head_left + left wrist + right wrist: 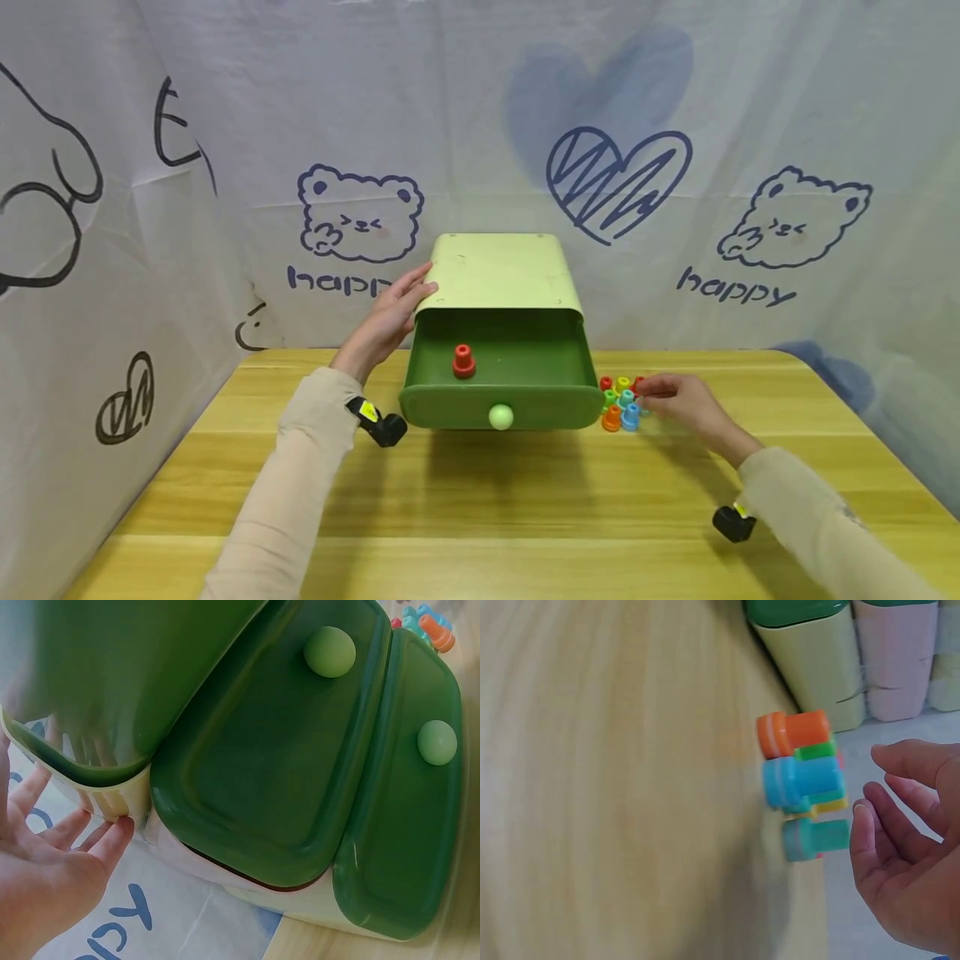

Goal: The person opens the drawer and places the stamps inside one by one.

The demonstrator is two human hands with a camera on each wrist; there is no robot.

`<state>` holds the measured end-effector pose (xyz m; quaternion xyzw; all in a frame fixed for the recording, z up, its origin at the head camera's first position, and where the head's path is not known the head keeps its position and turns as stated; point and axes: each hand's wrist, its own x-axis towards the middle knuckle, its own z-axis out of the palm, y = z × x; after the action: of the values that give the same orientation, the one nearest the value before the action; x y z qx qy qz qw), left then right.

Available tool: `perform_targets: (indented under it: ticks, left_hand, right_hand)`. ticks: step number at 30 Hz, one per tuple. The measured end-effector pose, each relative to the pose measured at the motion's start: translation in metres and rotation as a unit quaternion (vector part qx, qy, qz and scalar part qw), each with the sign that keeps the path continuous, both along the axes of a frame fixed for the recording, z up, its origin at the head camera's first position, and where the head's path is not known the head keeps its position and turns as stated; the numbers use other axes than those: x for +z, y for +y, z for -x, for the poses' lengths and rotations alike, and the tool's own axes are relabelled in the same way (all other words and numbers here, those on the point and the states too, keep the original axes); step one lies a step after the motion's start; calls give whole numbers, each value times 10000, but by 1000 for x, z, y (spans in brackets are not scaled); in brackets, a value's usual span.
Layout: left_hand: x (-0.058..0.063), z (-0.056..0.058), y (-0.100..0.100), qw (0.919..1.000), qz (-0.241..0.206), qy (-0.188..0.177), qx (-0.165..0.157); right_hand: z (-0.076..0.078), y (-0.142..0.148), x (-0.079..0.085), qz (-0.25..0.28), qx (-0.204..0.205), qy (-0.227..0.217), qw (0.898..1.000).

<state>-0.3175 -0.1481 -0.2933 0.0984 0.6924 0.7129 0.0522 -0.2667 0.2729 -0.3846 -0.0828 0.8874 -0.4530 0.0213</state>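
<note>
A cabinet with a pale yellow top [498,271] stands at the back of the table, its green upper drawer [442,408] pulled out. Inside that drawer a red peg-shaped plastic piece [463,363] stands upright. My left hand [385,323] rests against the cabinet's left side, fingertips touching the casing below the top drawer in the left wrist view. Beside the cabinet's right side, my right hand [690,408] hovers at a cluster of colourful peg pieces. Nothing shows between its bent, parted fingers in the right wrist view, near a teal piece [815,838] and a blue piece [802,782].
Two lower green drawers [255,765] sit closed under the pulled-out one, each with a round knob. An orange piece [612,418] stands at the cluster's front. A white cloth with drawings [480,125] hangs behind the wooden table [525,517].
</note>
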Motion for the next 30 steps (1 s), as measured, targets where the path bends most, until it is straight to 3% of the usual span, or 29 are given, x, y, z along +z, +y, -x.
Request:
perform_targets:
  ticks: [6,12,25,30]
  left_hand:
    - [2,0,-3,10000,23,-8,41]
    - [2,-2,-2,10000,40,9,-47]
    - [4,-2,-3,10000,62,2,50]
    - [1,-3,-1,9998,172,-51,36]
  right_hand:
    - [1,-6,-17,86,-100,-91,9999]
    - [-2,-10,-23,-47,-143,-184,9997]
    - [-2,-10,-25,-433,-61,76,9990]
    - [-5,-7,-17,-626,67,91,9980]
